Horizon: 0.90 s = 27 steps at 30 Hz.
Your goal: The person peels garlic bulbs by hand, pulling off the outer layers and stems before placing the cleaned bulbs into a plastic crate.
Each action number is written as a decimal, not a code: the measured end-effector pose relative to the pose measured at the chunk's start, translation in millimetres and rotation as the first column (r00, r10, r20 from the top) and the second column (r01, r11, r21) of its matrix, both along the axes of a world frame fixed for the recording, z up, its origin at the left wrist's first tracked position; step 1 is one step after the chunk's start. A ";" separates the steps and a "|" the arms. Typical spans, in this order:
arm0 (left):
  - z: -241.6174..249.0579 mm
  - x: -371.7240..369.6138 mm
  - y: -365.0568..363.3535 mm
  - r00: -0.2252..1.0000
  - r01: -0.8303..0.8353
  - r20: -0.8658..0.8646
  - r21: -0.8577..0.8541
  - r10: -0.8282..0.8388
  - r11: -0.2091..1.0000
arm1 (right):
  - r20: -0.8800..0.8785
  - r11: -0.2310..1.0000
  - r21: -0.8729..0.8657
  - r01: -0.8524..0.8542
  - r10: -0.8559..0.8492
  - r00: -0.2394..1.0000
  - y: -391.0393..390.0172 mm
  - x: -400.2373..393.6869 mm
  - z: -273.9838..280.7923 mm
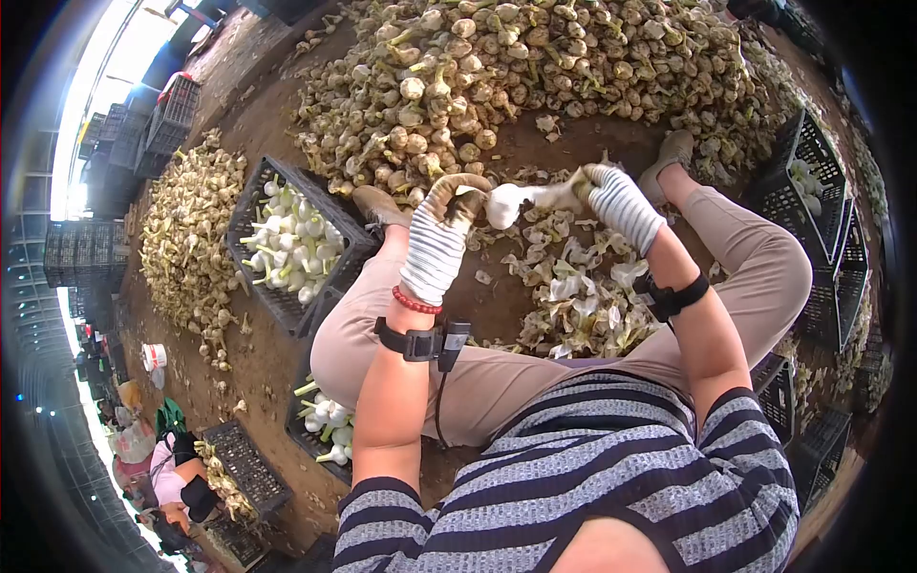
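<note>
A white garlic bulb point(503, 206) is between my two gloved hands, its pale stalk point(549, 197) stretching to the right. My left hand point(457, 202), in a striped glove with dirty fingertips, is closed on the bulb's left side. The fingers of my right hand point(602, 194), gloved alike, are closed round the stalk end. Loose peeled skins point(583, 301) lie on the ground below my hands. Left of my legs, a black crate point(250, 205) holds clean white garlic bulbs point(291, 239).
A large heap of unpeeled garlic point(535, 67) lies ahead, a smaller heap point(191, 229) at the left. Black crates point(821, 181) stand at the right. Another crate point(296, 420) is beside my left thigh. A person point(177, 477) sits at the lower left.
</note>
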<state>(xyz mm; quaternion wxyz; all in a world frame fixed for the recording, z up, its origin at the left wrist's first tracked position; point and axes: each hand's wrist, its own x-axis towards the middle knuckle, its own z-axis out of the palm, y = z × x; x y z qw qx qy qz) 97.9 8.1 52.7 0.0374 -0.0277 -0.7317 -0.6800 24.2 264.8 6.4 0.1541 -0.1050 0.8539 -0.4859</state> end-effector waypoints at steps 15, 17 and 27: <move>-8.8 -6.4 -84.2 0.973 -0.170 0.174 0.985 0.152 -0.039 | 0.339 0.929 -0.138 -0.343 0.370 0.865 -42.0 -15.8 22.6; 11.2 -4.4 -125.3 0.912 -0.169 0.112 0.979 0.394 0.111 | 0.246 0.899 -0.018 -0.437 0.427 0.870 -31.1 -45.2 -40.0; -37.1 -39.4 -28.2 0.772 -0.619 0.604 0.643 0.199 0.451 | -0.066 0.848 0.510 0.143 -0.127 0.990 -34.0 -220.0 -206.8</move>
